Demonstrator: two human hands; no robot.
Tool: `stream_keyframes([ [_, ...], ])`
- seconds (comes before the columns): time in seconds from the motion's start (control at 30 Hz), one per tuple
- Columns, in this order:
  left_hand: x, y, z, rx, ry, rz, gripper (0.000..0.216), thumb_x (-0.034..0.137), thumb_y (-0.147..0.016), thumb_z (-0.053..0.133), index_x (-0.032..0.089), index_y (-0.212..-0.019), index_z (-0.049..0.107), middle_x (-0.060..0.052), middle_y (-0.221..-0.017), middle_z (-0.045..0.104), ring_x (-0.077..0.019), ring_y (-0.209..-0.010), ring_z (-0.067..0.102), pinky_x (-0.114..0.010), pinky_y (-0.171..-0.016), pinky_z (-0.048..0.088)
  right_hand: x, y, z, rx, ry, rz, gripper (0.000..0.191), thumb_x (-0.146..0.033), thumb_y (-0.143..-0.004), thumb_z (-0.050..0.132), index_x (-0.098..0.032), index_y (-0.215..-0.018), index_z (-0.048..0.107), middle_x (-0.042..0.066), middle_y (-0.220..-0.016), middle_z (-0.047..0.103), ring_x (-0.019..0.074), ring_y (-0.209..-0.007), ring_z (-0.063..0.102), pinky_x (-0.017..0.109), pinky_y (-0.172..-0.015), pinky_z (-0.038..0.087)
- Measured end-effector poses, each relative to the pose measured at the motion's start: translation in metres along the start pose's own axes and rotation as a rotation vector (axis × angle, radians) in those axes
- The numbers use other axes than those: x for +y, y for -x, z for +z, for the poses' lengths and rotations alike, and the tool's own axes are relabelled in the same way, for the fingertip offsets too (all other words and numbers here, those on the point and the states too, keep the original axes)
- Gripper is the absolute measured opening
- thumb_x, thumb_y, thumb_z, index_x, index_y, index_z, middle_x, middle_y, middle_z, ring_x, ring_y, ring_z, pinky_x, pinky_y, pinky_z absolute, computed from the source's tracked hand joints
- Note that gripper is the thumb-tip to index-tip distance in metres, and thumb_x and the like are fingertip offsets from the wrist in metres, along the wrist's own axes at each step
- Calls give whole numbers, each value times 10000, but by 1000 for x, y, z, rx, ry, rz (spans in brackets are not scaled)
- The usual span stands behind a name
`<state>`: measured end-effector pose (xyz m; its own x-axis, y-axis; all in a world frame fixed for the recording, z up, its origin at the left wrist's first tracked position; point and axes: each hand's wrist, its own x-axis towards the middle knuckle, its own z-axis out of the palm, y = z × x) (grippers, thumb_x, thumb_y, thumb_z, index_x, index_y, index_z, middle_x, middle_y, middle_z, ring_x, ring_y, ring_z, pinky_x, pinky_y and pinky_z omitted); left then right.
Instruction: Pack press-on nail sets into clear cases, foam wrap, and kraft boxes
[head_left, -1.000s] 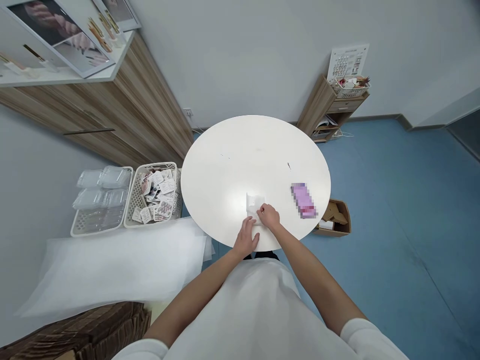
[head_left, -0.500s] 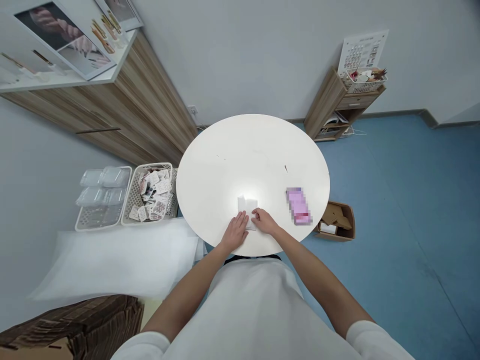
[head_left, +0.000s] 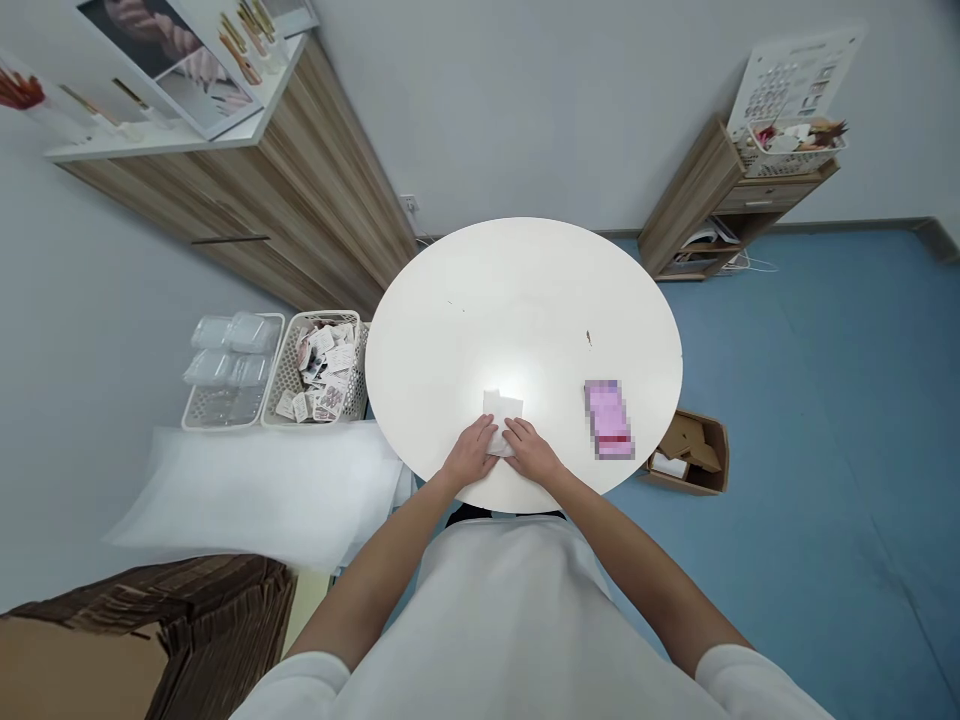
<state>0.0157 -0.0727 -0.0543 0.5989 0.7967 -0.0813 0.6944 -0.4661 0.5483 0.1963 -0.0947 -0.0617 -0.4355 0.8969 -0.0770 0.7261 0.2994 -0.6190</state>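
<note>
A small white folded sheet (head_left: 502, 408) lies near the front edge of the round white table (head_left: 525, 300). My left hand (head_left: 470, 455) rests on the sheet's near left corner with its fingers lying flat. My right hand (head_left: 529, 452) presses on the near right corner, fingers curled down onto it. Both hands cover the sheet's near half. A pink, blurred flat object (head_left: 608, 419) lies on the table to the right of my right hand.
Two white baskets stand left of the table: one with clear plastic boxes (head_left: 229, 365), one with small packets (head_left: 322, 370). A white foam sheet (head_left: 262, 490) and corrugated cardboard (head_left: 150, 630) lie at lower left. A cardboard box (head_left: 694, 452) sits on the blue floor.
My left hand has slid forward onto the sheet, closer to my right hand. The view has shifted slightly; the sheet stays in place.
</note>
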Motion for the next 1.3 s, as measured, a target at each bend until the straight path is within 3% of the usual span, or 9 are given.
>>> stream_keyframes([
  [0.23, -8, -16, -19, -120, 64, 100, 524, 200, -648, 565, 195, -1156, 437, -110, -1302, 404, -252, -1236, 335, -422, -1002, 324, -5, 2, -2, 8, 35, -3, 411, -165, -669, 533, -135, -1077, 502, 147, -1305, 390, 301, -1245, 258, 505, -968, 305],
  [0.4, -9, -7, -29, -191, 109, 142, 464, 285, -631, 591, 210, -1077, 490, -87, -1140, 531, -252, -1081, 472, -384, -920, 382, -23, 8, -8, -18, -48, 33, 367, -230, -663, 547, -177, -1025, 521, 115, -1195, 502, 259, -1112, 422, 432, -917, 356],
  [0.5, -6, -3, -32, -199, 145, 122, 363, 330, -694, 537, 217, -1038, 512, -68, -997, 579, -228, -949, 525, -361, -852, 406, -35, 11, -10, 6, -129, 162, 283, -249, -703, 501, -202, -980, 528, 72, -1026, 578, 216, -961, 504, 357, -834, 400],
  [0.6, -4, -11, -34, -173, 160, 15, 256, 373, -731, 499, 215, -924, 557, -66, -955, 565, -230, -940, 510, -364, -843, 400, -41, 6, -10, 47, -212, 340, 166, -254, -749, 424, -211, -868, 533, 31, -844, 578, 181, -809, 520, 302, -729, 416],
  [0.67, -3, -19, -36, -165, 181, -111, 251, 411, -732, 498, 219, -876, 569, -64, -967, 544, -234, -967, 492, -364, -852, 393, -40, -3, -10, 109, -269, 453, 161, -262, -763, 394, -210, -838, 526, 24, -837, 553, 166, -787, 512, 281, -703, 413],
  [0.87, -11, -29, -31, -113, 409, -334, 411, 396, -776, 474, 184, -1123, 418, -37, -858, 562, -171, -797, 552, -295, -730, 434, -31, -29, -10, 234, -358, 708, 279, -372, -818, 320, -200, -857, 536, 33, -871, 529, 158, -817, 510, 256, -703, 415],
  [1.0, -14, -29, -26, -38, 437, -476, 398, 344, -743, 534, 185, -1082, 399, -33, -848, 571, -152, -737, 571, -278, -696, 436, -31, -34, -3, 272, -311, 783, 277, -343, -826, 350, -180, -1000, 491, 66, -933, 525, 180, -849, 513, 279, -739, 416],
  [1.13, -12, -34, -27, 25, 418, -598, 459, 395, -672, 611, 190, -1022, 395, -59, -936, 563, -172, -822, 576, -287, -707, 431, -35, -30, 4, 371, -223, 822, 434, -294, -792, 430, -175, -1204, 361, 114, -1088, 476, 206, -950, 508, 301, -763, 424],
  [1.3, -9, -40, -27, 57, 374, -767, 553, 478, -632, 626, 181, -1025, 375, -107, -1021, 537, -212, -914, 562, -316, -715, 429, -36, -28, 1, 378, -236, 950, 466, -384, -772, 457, -187, -1184, 363, 91, -997, 540, 205, -869, 553, 297, -683, 427],
])
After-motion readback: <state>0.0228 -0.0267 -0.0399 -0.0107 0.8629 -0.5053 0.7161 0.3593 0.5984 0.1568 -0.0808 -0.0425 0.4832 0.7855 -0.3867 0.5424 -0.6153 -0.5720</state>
